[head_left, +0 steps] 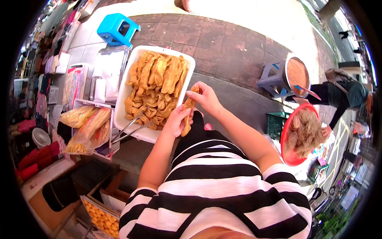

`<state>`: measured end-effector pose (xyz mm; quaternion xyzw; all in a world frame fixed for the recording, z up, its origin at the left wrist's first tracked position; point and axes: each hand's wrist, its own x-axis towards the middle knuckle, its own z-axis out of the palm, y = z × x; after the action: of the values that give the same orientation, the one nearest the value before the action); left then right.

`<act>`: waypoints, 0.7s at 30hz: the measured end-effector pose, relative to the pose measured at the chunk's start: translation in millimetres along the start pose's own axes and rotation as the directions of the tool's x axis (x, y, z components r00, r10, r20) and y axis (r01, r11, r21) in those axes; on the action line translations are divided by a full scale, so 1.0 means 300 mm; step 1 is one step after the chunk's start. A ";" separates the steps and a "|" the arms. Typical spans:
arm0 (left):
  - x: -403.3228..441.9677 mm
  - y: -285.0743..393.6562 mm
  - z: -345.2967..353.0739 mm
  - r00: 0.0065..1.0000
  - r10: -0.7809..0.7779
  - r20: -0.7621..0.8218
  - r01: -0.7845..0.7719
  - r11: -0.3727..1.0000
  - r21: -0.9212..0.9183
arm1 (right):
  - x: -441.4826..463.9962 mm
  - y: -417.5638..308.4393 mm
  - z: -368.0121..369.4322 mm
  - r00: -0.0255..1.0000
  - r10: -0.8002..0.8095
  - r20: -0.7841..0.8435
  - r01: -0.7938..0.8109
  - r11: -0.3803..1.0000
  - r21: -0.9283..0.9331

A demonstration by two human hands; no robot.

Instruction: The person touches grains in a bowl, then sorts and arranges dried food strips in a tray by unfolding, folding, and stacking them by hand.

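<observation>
Both hands hold one long, wrinkled golden-brown food piece (190,104) near the tray's right edge. My left hand (175,121) is closed around its lower part, with the end poking out below. At its upper end, my right hand (205,98) pinches it between thumb and fingers. Left of my hands stands a white tray (121,95) heaped with similar golden-brown pieces (159,75), the upper ones laid in a row. Metal tongs (133,131) rest across the tray's lower rim.
A blue stool (116,30) stands beyond the tray. On the left, a white basket (109,139) holds bagged yellow food (93,125). To the right are a bowl of brownish food (297,73) on a grey stool (270,81) and a red basin (283,137). Another person (354,93) bends there.
</observation>
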<state>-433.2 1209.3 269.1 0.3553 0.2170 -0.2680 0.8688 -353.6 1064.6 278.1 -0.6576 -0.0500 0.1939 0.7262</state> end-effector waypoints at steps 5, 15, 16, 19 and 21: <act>-0.106 -0.100 0.153 0.953 0.279 0.120 -0.264 0.565 0.782 | -0.159 0.071 -0.053 0.960 0.235 -0.154 -0.195 0.952 0.235; -0.237 -0.234 0.084 0.982 0.144 0.125 -0.189 0.645 0.740 | -0.292 0.091 -0.031 0.838 0.540 -0.073 -0.469 0.783 0.408; -0.220 -0.247 0.068 0.990 0.117 0.082 -0.143 0.751 0.645 | -0.276 0.076 -0.027 0.862 0.498 -0.095 -0.417 0.803 0.426; -0.228 -0.234 0.015 0.998 0.058 0.009 -0.058 0.943 0.327 | -0.238 0.040 -0.029 0.916 0.342 -0.211 -0.238 0.885 0.400; -0.249 -0.191 0.067 0.991 0.129 0.023 -0.126 0.901 0.415 | -0.197 0.157 -0.047 0.912 0.341 -0.230 -0.269 0.917 0.293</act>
<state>-521.9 1183.1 295.8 0.5461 0.1336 -0.2497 0.7884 -413.6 1033.8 241.2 -0.5789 0.1812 0.2168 0.7648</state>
